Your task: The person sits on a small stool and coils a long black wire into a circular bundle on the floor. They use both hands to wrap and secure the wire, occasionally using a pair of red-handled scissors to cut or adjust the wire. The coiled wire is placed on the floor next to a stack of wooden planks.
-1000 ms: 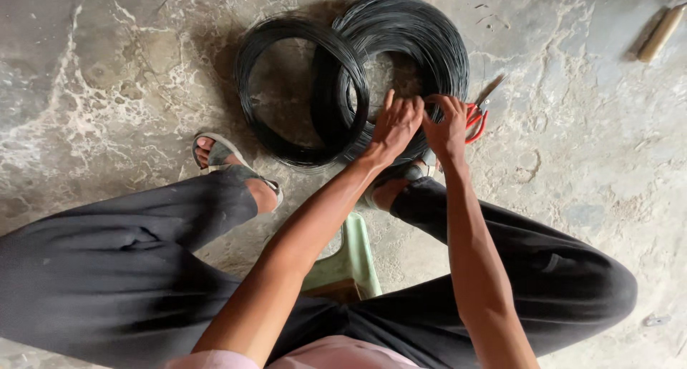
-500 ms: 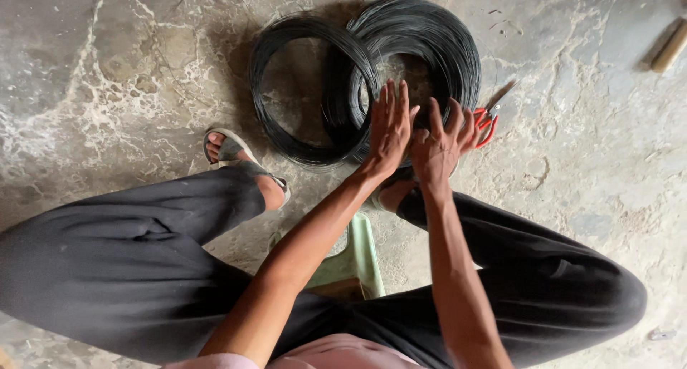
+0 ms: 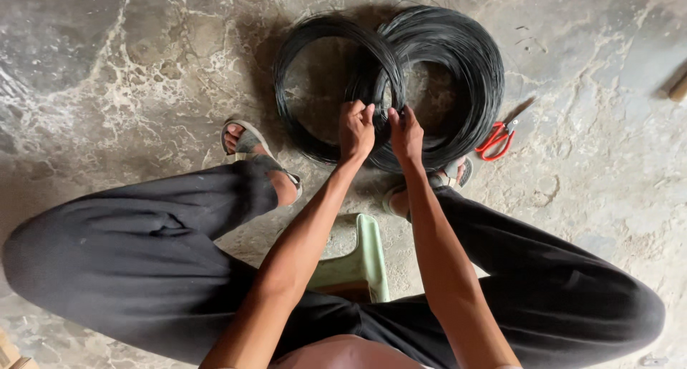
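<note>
Two black wire coils [image 3: 429, 69] are lain on the floor [image 3: 143, 69]. Their overlapping strands are pinched by the left hand [image 3: 356, 129] and right hand [image 3: 406, 133]. Red scissors [image 3: 495, 140] are seen just right.

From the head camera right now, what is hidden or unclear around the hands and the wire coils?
- Fingertips of the left hand and right hand: curled away, so any strand pinched is hidden.
- Single strands where the left wire coil and right wire coil overlap: too fine to tell apart.
- Red-handled cutters: blades small, indistinct.
- Wooden piece: cut off by the right edge.
- Green stool: mostly covered by arms and legs.
</note>
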